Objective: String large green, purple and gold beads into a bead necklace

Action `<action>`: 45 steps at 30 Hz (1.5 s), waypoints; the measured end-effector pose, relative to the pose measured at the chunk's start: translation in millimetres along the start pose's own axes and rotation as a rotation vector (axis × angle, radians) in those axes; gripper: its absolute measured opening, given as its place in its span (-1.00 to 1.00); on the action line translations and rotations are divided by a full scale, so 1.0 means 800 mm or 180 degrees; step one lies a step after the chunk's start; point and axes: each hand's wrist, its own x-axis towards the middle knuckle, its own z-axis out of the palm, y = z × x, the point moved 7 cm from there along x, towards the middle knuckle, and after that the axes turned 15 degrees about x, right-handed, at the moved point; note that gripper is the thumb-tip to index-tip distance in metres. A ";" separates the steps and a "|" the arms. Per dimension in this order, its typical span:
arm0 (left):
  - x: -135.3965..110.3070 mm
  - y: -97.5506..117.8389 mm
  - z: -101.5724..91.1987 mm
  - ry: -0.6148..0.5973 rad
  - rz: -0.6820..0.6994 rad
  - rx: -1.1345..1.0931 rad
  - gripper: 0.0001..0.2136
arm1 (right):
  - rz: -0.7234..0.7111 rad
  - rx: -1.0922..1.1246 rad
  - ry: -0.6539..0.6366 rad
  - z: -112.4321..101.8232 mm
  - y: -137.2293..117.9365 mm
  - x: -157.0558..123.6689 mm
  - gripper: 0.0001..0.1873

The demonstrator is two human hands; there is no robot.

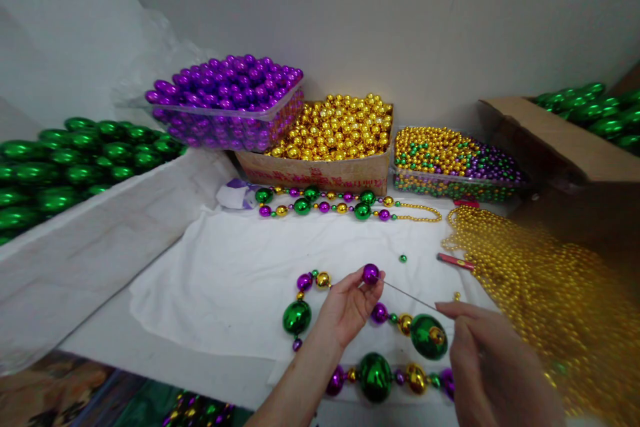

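My left hand (353, 303) pinches a shiny purple bead (371, 273) between thumb and fingers. A long thin needle (407, 295) runs from that bead to my right hand (493, 360), whose fingers are closed on its near end; that hand is partly blurred. Around and beneath my hands lies a strand of large beads in green, gold and purple, including a big green bead (376, 377) at the front and another green bead (297, 317) to the left. A small loose green bead (403, 258) sits on the white cloth (225, 280) beyond my hands.
Behind stand a tub of purple beads (225, 90), a carton of gold beads (345, 127) and a tray of small mixed beads (445, 153). A finished-looking bead necklace (325, 207) lies before them. Gold bead strands (530, 293) heap at right, beside a red stick-shaped object (455, 261). Green beads (75, 160) fill the left.
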 end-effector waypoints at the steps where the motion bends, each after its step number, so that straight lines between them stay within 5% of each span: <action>1: 0.000 0.000 0.000 -0.0010 0.0002 0.0019 -0.89 | 0.0003 0.0011 0.0005 0.001 0.000 0.000 -0.86; 10: -0.002 -0.001 0.001 0.0027 -0.0018 0.0102 -0.87 | 0.0217 0.0102 0.0245 0.020 -0.016 0.005 -0.84; 19: -0.004 -0.003 0.004 -0.0058 0.0015 0.0126 -0.87 | -0.0408 0.0034 0.0098 0.046 -0.030 0.024 -0.83; 25: -0.007 -0.003 0.007 0.0002 0.0011 0.0042 -0.86 | -0.0479 0.0244 0.0065 0.073 -0.016 0.006 -0.76; 31: -0.008 0.000 0.029 -0.0139 0.0109 0.0343 -0.90 | 0.0316 0.0482 0.0336 0.065 0.046 -0.003 -0.82; 38: -0.004 0.016 0.073 -0.0317 0.0842 0.1126 -0.81 | 0.1258 0.1301 0.0259 0.066 0.099 0.013 -0.83; 45: -0.017 0.056 0.125 -0.0395 0.1713 0.2065 -0.79 | 0.2210 0.2268 0.0190 0.060 0.132 0.022 -0.62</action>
